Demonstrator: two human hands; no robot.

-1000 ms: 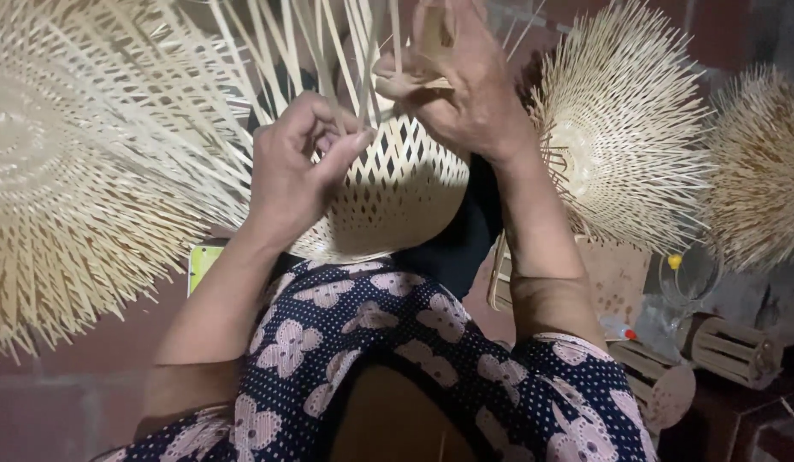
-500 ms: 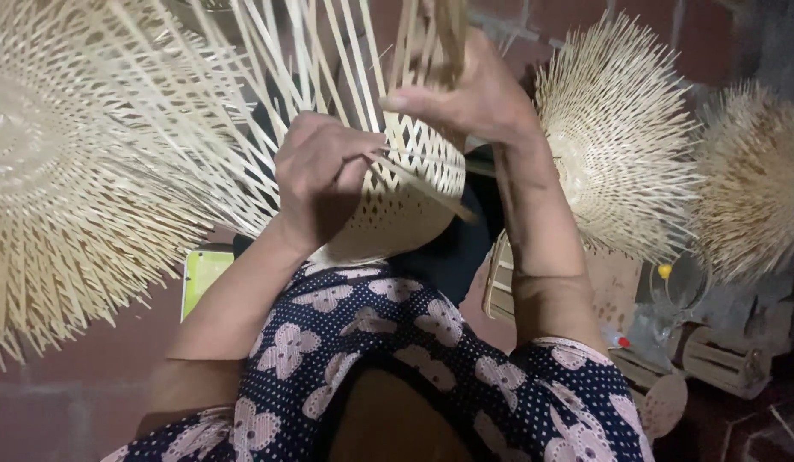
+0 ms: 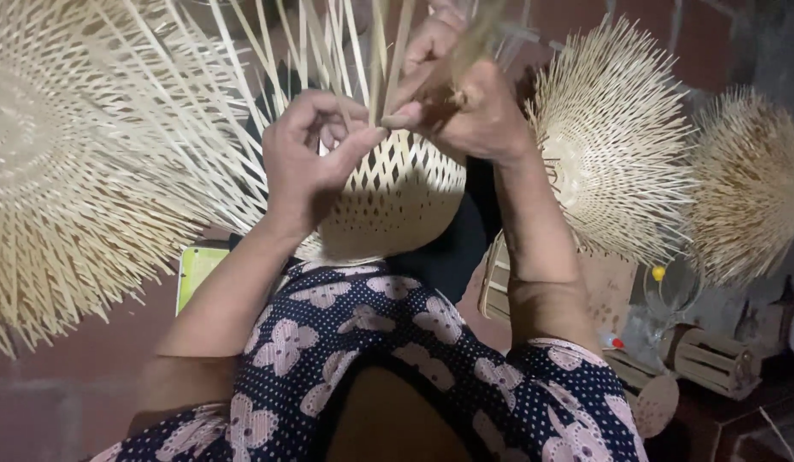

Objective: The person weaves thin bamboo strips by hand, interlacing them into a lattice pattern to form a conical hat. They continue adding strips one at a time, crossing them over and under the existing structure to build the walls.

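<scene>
Reddish brick floor [image 3: 63, 376]; pale, spiky woven bamboo pieces [image 3: 80, 162] crowd around. Left hand [image 3: 307, 162] and right hand [image 3: 457, 103] pinch strips of the half-woven bamboo basket [image 3: 397, 197].

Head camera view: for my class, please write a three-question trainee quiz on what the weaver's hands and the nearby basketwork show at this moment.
1. True or false: both hands touch the half-woven basket.
2. What does the right hand pinch? A) an upright strip B) a knife C) a cord
3. Fill in: the largest unfinished woven piece lies to the person's ____.

Key
1. True; the left hand presses its wall.
2. A, the upright strip.
3. Left; two smaller woven pieces lie to the right.
</scene>
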